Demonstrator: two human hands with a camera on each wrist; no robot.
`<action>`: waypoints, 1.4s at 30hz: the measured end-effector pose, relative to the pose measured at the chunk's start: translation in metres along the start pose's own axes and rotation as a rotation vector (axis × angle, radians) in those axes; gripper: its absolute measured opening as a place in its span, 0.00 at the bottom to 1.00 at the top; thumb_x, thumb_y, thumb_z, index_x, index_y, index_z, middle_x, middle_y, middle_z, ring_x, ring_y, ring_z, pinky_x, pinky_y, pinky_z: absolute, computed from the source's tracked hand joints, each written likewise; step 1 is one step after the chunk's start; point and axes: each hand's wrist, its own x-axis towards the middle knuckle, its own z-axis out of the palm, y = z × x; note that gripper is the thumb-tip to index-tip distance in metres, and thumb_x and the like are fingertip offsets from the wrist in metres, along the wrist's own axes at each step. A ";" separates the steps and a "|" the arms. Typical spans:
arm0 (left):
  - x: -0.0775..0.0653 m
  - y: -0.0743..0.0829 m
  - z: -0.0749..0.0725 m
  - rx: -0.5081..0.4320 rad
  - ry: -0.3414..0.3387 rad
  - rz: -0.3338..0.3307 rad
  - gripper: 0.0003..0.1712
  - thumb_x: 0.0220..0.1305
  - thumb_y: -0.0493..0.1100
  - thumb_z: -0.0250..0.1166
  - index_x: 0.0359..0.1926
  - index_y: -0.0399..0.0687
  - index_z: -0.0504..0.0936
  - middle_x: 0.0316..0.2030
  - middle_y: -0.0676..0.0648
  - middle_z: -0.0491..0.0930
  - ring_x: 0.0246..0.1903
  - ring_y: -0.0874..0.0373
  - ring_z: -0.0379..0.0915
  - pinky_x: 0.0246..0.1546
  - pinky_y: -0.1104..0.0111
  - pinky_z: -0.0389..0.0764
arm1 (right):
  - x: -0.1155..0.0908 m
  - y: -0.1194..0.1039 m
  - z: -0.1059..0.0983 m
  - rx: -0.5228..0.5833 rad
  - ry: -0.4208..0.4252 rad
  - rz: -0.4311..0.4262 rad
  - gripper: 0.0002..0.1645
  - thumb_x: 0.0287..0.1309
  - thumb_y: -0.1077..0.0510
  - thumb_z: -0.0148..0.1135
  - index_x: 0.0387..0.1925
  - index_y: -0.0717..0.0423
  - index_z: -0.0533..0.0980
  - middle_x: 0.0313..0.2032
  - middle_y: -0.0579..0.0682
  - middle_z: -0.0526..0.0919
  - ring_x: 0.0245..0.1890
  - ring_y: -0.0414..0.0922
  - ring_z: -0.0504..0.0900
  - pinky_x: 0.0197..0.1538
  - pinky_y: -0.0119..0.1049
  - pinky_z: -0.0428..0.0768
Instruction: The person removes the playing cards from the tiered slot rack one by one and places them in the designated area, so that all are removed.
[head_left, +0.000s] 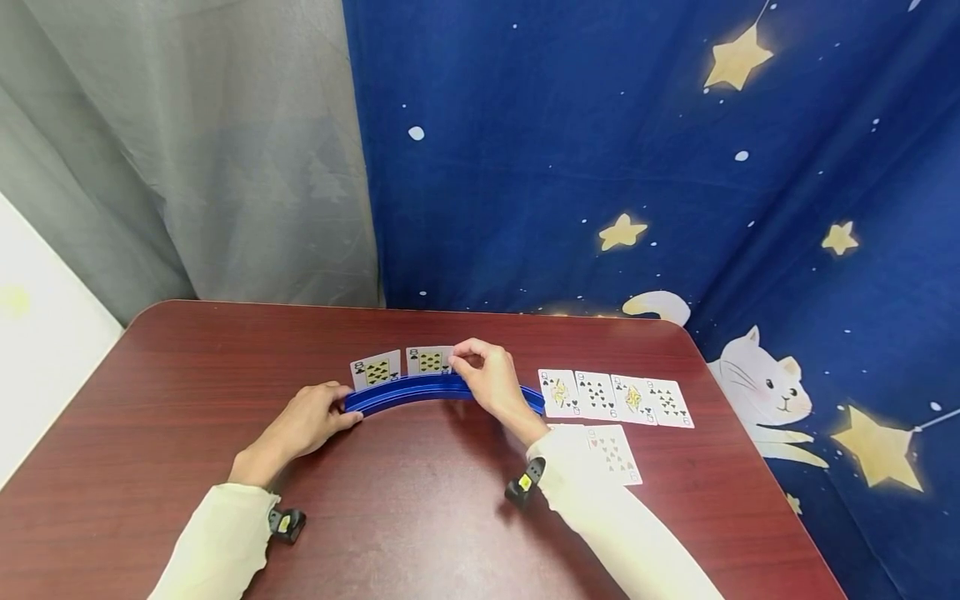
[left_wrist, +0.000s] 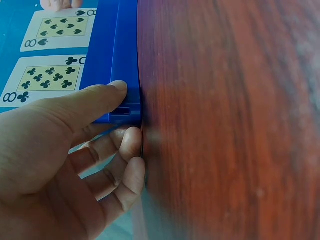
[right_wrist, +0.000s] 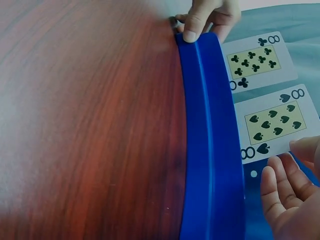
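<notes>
A curved blue card holder point(head_left: 408, 388) stands on the table, with two playing cards upright in its slot. My left hand point(head_left: 306, 419) grips the holder's left end, its thumb on the near face and fingers beyond the end. Closest to that hand is the eight of clubs point(right_wrist: 257, 62), leaning slightly. To its right stands the eight of spades point(right_wrist: 276, 124), its lower edge in or behind the holder. My right hand point(head_left: 491, 382) pinches the right edge of the eight of spades between thumb and fingers. Part of the holder's right half is hidden behind that hand.
Right of the holder, several black-suit cards point(head_left: 595, 395) lie face up in an overlapping row. A hearts card point(head_left: 613, 454) lies nearer, with another card partly under my right sleeve in view. Curtains point(head_left: 480, 167) hang behind the reddish-brown table point(head_left: 420, 517).
</notes>
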 end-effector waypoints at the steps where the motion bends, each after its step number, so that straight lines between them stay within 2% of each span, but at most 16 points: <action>1: 0.000 0.000 0.000 0.000 0.000 0.000 0.08 0.61 0.42 0.70 0.36 0.41 0.82 0.28 0.50 0.74 0.27 0.58 0.67 0.30 0.66 0.67 | 0.000 0.000 -0.001 0.005 0.006 -0.006 0.03 0.60 0.60 0.68 0.35 0.55 0.84 0.29 0.50 0.87 0.30 0.40 0.83 0.40 0.30 0.79; 11: -0.001 0.000 0.000 -0.006 0.001 -0.003 0.08 0.61 0.42 0.70 0.36 0.41 0.82 0.28 0.50 0.74 0.27 0.59 0.67 0.30 0.66 0.67 | -0.002 0.001 -0.020 0.043 0.044 -0.016 0.03 0.60 0.60 0.68 0.35 0.56 0.83 0.26 0.52 0.84 0.24 0.38 0.78 0.33 0.29 0.77; 19: -0.001 0.001 0.000 -0.010 0.003 0.003 0.09 0.61 0.42 0.70 0.38 0.40 0.83 0.28 0.50 0.75 0.27 0.58 0.68 0.30 0.66 0.68 | -0.013 0.013 -0.042 0.131 0.076 0.015 0.03 0.59 0.64 0.67 0.34 0.62 0.82 0.30 0.58 0.86 0.29 0.53 0.84 0.32 0.27 0.79; 22: -0.001 0.000 0.000 -0.010 0.000 0.000 0.09 0.61 0.42 0.70 0.37 0.40 0.83 0.28 0.50 0.74 0.27 0.58 0.67 0.30 0.66 0.67 | -0.017 0.019 -0.053 0.168 0.077 0.041 0.04 0.60 0.65 0.66 0.34 0.65 0.81 0.31 0.62 0.86 0.31 0.57 0.85 0.33 0.31 0.82; 25: -0.001 0.000 -0.001 -0.011 -0.003 -0.006 0.09 0.62 0.42 0.70 0.37 0.41 0.83 0.28 0.50 0.74 0.28 0.58 0.67 0.30 0.66 0.67 | -0.022 0.026 -0.063 0.191 0.071 0.073 0.05 0.61 0.65 0.65 0.36 0.67 0.80 0.32 0.65 0.85 0.32 0.58 0.85 0.34 0.39 0.84; 28: -0.001 0.000 -0.001 -0.013 -0.004 -0.012 0.09 0.62 0.42 0.70 0.38 0.41 0.83 0.29 0.50 0.75 0.28 0.58 0.68 0.30 0.66 0.67 | -0.028 0.032 -0.072 0.184 0.068 0.111 0.06 0.62 0.66 0.64 0.37 0.69 0.79 0.31 0.65 0.84 0.31 0.55 0.85 0.34 0.42 0.84; 33: -0.001 0.000 -0.001 -0.018 -0.006 -0.017 0.09 0.62 0.43 0.70 0.38 0.41 0.83 0.29 0.49 0.75 0.28 0.58 0.68 0.30 0.65 0.68 | -0.038 0.041 -0.086 0.143 0.067 0.160 0.05 0.62 0.68 0.63 0.38 0.69 0.78 0.29 0.59 0.84 0.27 0.44 0.83 0.32 0.43 0.84; 35: 0.000 0.000 -0.001 -0.017 -0.006 -0.017 0.09 0.62 0.43 0.70 0.38 0.41 0.83 0.29 0.49 0.75 0.28 0.58 0.68 0.30 0.65 0.67 | -0.041 0.045 -0.092 0.131 0.069 0.174 0.05 0.61 0.68 0.64 0.38 0.68 0.79 0.28 0.57 0.84 0.26 0.43 0.82 0.32 0.45 0.84; 42: 0.000 0.000 0.000 -0.011 -0.001 -0.011 0.09 0.61 0.43 0.70 0.37 0.41 0.83 0.29 0.49 0.75 0.28 0.58 0.68 0.30 0.66 0.68 | -0.052 0.057 -0.111 0.114 0.074 0.234 0.06 0.62 0.68 0.63 0.40 0.67 0.78 0.28 0.57 0.83 0.21 0.42 0.79 0.25 0.34 0.80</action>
